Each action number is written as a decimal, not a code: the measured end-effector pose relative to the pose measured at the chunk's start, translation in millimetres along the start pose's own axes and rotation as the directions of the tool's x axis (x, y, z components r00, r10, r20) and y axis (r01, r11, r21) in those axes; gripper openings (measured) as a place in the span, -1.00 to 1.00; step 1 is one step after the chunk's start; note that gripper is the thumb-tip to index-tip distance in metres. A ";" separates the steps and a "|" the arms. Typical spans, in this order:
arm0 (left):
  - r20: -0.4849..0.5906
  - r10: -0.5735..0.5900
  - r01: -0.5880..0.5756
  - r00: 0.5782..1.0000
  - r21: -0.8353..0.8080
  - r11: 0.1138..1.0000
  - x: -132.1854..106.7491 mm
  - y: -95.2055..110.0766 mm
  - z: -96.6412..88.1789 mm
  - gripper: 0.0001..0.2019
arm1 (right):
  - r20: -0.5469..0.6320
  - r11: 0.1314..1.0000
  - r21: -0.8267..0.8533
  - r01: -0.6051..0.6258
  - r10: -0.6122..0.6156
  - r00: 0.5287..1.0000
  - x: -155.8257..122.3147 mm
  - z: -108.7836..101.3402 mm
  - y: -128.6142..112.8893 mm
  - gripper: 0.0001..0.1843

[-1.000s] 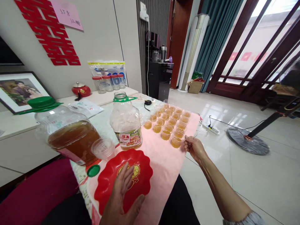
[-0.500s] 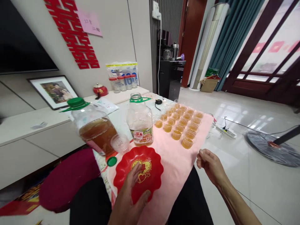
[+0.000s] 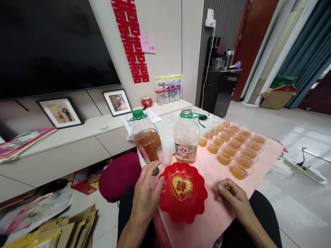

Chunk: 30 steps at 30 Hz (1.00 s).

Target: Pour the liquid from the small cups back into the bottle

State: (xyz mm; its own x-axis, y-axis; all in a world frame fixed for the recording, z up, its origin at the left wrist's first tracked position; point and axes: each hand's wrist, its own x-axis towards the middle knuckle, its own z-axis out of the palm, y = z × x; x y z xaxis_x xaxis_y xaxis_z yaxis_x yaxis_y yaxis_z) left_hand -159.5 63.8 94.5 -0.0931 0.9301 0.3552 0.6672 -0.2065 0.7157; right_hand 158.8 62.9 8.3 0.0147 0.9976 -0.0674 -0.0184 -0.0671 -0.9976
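Note:
My left hand [image 3: 147, 191] is at the left rim of a red scalloped bowl [image 3: 183, 206] with a gold heart print. Its thumb and fingers are apart; the fingertips reach toward some clear plastic cups [image 3: 164, 156] lying behind the bowl. Whether they touch the cups I cannot tell. My right hand [image 3: 234, 196] hovers over the pink cloth [image 3: 214, 220] to the right of the bowl, fingers curled against the thumb, with nothing visible in them. Further back stand several filled cups [image 3: 240, 168] of amber liquid in rows.
A capped jug [image 3: 147, 139] of brown liquid and an uncapped, nearly drained jug [image 3: 186, 136] stand behind the bowl. A green cap [image 3: 156, 171] lies by my left hand. A maroon stool [image 3: 119, 177] is at the left, with a power strip [image 3: 306, 168] on the floor at right.
My view has swung left. My left hand has moved from over the bowl to its left side, toward the clear cups. My right hand has come closer to the bowl.

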 end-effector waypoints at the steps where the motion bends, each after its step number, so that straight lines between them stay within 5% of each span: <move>1: 0.012 0.050 -0.050 0.999 0.059 0.997 10.0 0.8 -2.0 -0.64 | 0.007 1.000 0.006 0.000 0.000 1.000 3.0 2.0 2.7 -0.43; 6: 0.243 0.201 -0.278 0.949 0.340 0.898 56.7 1.6 -0.8 -0.75 | 0.012 0.999 0.039 -0.028 0.028 1.000 10.9 5.9 12.0 -0.41; 9: 0.374 0.181 -0.349 0.910 0.452 0.821 75.2 -2.6 3.3 -0.90 | 0.005 0.998 0.054 -0.038 0.038 0.999 11.5 5.0 14.5 -0.41; 13: 0.448 0.148 -0.397 0.881 0.535 0.746 87.5 -9.6 5.1 -0.82 | -0.002 0.996 0.074 -0.044 0.044 0.999 11.9 3.8 17.9 -0.42; 23: 0.415 0.170 -0.403 0.894 0.578 0.709 88.6 -5.5 -8.7 -0.82 | 0.001 0.994 0.089 -0.061 0.061 0.998 10.0 4.3 19.1 -0.45; 30: 0.233 0.333 -0.405 0.914 0.478 0.779 72.0 28.3 -33.4 -0.78 | 0.001 0.996 0.071 -0.057 0.057 0.998 10.8 5.0 17.6 -0.44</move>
State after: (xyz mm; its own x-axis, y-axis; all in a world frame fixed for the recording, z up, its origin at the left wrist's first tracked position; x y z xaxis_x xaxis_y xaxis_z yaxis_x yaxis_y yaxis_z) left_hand -172.0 114.8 160.4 0.3090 0.8519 0.4228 0.9109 -0.3929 0.1259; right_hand 153.7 72.6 -9.9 0.0126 0.9921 -0.1246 -0.0906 -0.1230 -0.9883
